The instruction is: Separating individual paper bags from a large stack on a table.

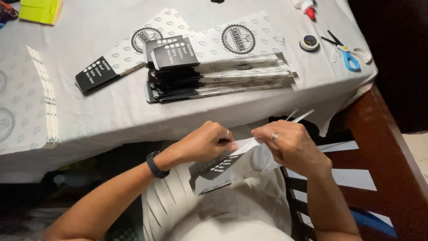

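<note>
Below the table edge, both hands pinch a flat white-and-black printed paper sleeve (232,167) over the lap.

Left hand (206,142) and right hand (287,143) grip its top edge; beyond them sits a stack of matching sleeves (218,73), blue-handled scissors (347,54) farther right.

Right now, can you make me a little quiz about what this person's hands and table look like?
1. True or false: both hands hold the same flat paper sleeve over the lap.
2. What lies at the table's right corner beside the small round tin?
A. a hammer
B. blue-handled scissors
C. a cup
3. Fill in: the left hand has a dark ____ on its wrist.

Key
1. True: the left hand and the right hand both pinch the sleeve.
2. B.
3. Watch. Bonus: a stack of sleeves sits on the white tablecloth.
</note>
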